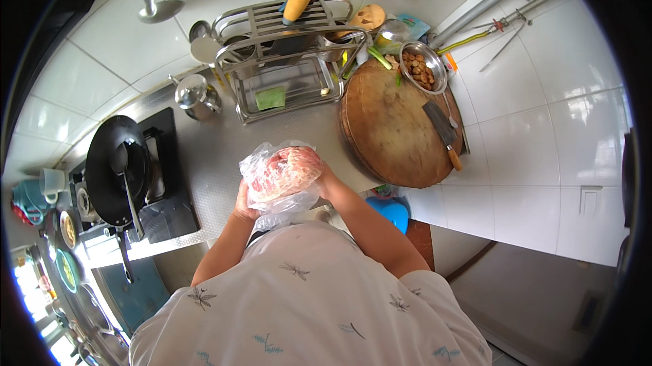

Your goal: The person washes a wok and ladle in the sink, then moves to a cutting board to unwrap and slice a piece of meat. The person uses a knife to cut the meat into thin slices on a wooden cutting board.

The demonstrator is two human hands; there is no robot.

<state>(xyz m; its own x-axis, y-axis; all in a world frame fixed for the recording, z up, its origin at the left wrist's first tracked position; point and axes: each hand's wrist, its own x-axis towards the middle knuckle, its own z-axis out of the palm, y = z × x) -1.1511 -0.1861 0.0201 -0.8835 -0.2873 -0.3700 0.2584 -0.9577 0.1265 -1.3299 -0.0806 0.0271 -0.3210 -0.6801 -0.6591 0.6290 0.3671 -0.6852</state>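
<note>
Both of my hands hold a piece of raw meat (285, 172) in a clear plastic bag (285, 209), close in front of my body at the counter's near edge. My left hand (245, 204) grips the bag's left side. On the right side is my right hand (326, 180), its fingers partly hidden by the meat and bag. The meat is pink with pale fat, and the thin plastic is crumpled around and below it. Beyond the bag lies the steel countertop (219, 136).
A round wooden chopping block (392, 126) at the right bears a cleaver (440, 124) and a metal bowl (442, 71) of brown pieces. A black wok (102, 172) with a ladle sits on the stove at the left. Behind stands a steel rack (244, 117) with knives; a kettle (196, 98) is beside it.
</note>
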